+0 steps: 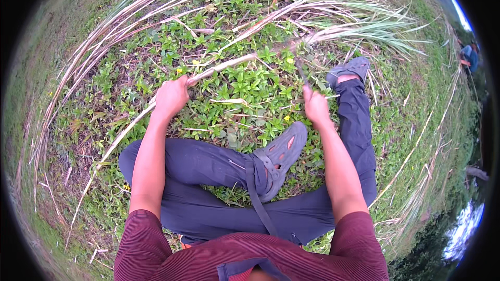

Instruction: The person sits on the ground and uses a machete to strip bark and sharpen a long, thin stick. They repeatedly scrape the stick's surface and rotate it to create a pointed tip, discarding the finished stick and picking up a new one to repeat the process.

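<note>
A long, pale grass stalk (224, 66) runs from the lower left up to the leafy heap in front of me. My left hand (173, 96) is closed around it, in front of my bent left knee. In my closed right hand (316, 107) is a knife with a dark, narrow blade (301, 71), slightly blurred. The blade points up and left, its tip close to the stalk's far end, where brown blurred bits show. Whether blade and stalk touch, I cannot tell. The knife's handle is mostly hidden by my fingers.
Long cut grass (359, 21) with green leaf tips lies in a wide arc ahead and to the left. Low leafy plants (245, 91) cover the ground between my hands. My grey clogs (284, 158) are close to the work. Another person (470, 57) is at the far right.
</note>
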Available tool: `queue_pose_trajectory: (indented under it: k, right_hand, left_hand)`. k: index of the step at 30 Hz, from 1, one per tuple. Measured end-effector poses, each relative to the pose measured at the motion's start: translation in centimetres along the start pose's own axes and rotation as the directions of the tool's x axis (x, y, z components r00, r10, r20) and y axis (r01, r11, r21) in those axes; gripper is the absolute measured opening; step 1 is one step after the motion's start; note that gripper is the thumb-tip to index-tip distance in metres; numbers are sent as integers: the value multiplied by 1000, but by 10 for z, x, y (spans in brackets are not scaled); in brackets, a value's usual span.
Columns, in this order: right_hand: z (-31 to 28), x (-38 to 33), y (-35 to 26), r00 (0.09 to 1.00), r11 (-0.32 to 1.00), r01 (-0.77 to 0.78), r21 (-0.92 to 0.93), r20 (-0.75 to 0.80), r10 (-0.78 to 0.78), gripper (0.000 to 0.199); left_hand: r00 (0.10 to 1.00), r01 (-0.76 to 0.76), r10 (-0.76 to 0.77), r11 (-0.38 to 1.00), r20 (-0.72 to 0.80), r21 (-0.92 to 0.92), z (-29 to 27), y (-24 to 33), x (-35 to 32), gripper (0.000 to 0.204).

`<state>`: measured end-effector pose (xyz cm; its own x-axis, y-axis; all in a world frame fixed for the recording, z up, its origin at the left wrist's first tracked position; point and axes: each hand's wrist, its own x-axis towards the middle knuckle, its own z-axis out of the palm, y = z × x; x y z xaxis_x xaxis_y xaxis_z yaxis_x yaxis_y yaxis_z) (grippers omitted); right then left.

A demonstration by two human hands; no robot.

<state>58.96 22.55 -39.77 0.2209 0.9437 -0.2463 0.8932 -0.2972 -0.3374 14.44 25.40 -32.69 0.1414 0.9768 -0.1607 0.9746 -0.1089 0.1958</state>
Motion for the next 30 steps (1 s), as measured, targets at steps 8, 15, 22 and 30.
queue_pose_trajectory:
  k: [8,15,22,30]
  right_hand:
    - [15,-10,0,978,955,-161,250,168,121,74]
    - [-35,-49,-37,962,713,-256,653,97,257,58]
    - [-76,-80,-63,979,509,-96,855,-13,206,52]
    - [7,-58,4,953,841,-290,457,60,296,58]
  left_hand:
    - [998,47,-45,997,-32,65,-22,-18,-17,29]
    - [986,96,-88,994,-141,54,-67,-21,-54,27]
    - [962,83,-77,997,-261,10,-107,-12,-73,27]
    - [863,124,-142,990,-485,-68,-156,32,-71,27]
